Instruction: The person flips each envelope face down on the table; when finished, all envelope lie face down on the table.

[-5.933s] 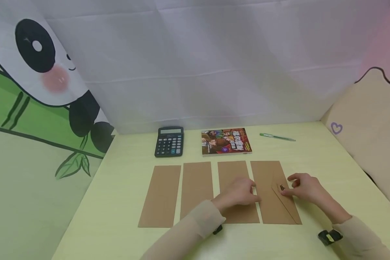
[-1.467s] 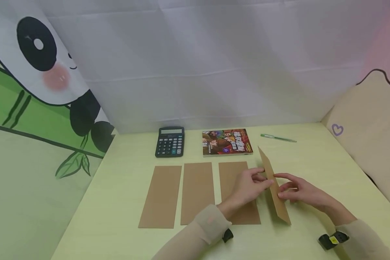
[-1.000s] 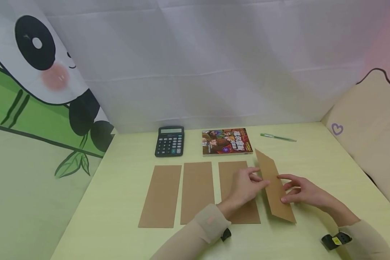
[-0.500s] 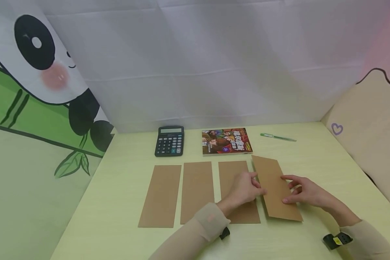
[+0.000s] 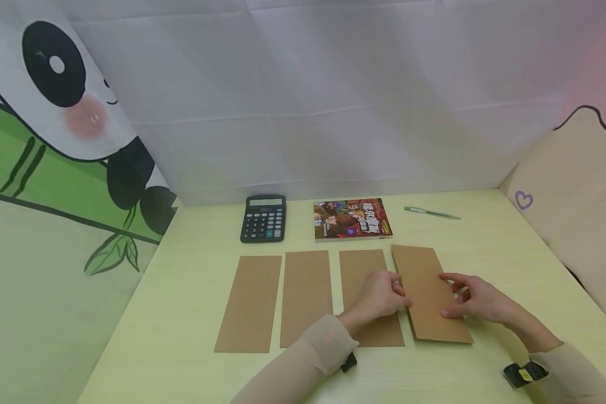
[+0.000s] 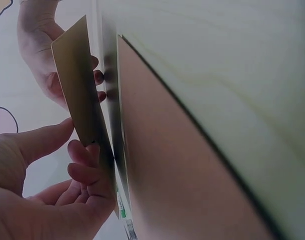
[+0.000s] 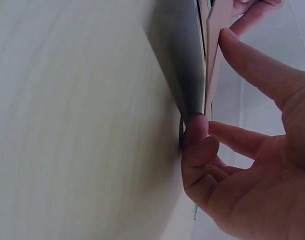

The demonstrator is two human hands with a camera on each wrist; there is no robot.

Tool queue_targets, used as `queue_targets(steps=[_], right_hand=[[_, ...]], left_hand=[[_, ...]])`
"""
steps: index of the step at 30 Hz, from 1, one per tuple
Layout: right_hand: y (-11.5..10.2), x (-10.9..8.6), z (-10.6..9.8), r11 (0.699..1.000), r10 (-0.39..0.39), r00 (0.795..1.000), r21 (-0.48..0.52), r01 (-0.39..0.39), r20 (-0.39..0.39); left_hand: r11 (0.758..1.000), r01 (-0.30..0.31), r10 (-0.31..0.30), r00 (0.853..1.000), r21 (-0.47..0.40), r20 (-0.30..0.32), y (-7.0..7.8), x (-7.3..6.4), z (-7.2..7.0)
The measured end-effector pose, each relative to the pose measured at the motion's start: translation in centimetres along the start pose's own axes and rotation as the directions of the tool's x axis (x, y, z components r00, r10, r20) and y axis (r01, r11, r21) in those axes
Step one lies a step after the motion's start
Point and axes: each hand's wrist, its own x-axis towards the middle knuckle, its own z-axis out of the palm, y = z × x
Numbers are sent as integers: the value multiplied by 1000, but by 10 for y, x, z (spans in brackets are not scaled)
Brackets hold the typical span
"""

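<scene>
A brown paper envelope (image 5: 424, 294), its plain face up, is held just above the table at the right end of a row. My left hand (image 5: 377, 294) pinches its left long edge; in the left wrist view the thumb lies on one face of the envelope (image 6: 75, 75) and curled fingers are at the other. My right hand (image 5: 482, 300) pinches the right long edge, and the right wrist view shows fingertips tucked under the envelope (image 7: 212, 65). The flap side faces down, hidden. Under my left forearm lies a matching brown envelope (image 5: 361, 261), partly covered.
Two more flat brown envelopes, one in the middle (image 5: 306, 297) and one at the left (image 5: 249, 303), complete the row. Behind them are a black calculator (image 5: 264, 219), a colourful book (image 5: 352, 219) and a green pen (image 5: 431, 212). White cloth (image 5: 323, 112) hangs at the back.
The right-hand envelope lay flap side up, then stood on edge between both hands. It has since been lowered to the right, nearly flat, plain face up. The other envelopes stayed put.
</scene>
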Motion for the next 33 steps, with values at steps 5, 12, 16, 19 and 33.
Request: queue_targets(steps=[5,12,16,19,33], right_hand=[[-1,-2,1,1000,-1,1000,-22,0,-10],[1,0,4,996,-19,1000,-93,17,-24],[1,2,3,993,-33,999,-115,31,-14],[1,4,3,990,-49,999,-135,48,-8],[-1,4,7,974,-12,999,-226,0,-52]], left_hand=[[995,-46,42,998,87,38,-2,3,1],[976,-25,8,997,217,78,-2,5,3],[968,5,-31,995,252,97,0,7,4],[962,19,-50,993,272,108,2,7,3],[956,15,-62,986,292,153,4,7,2]])
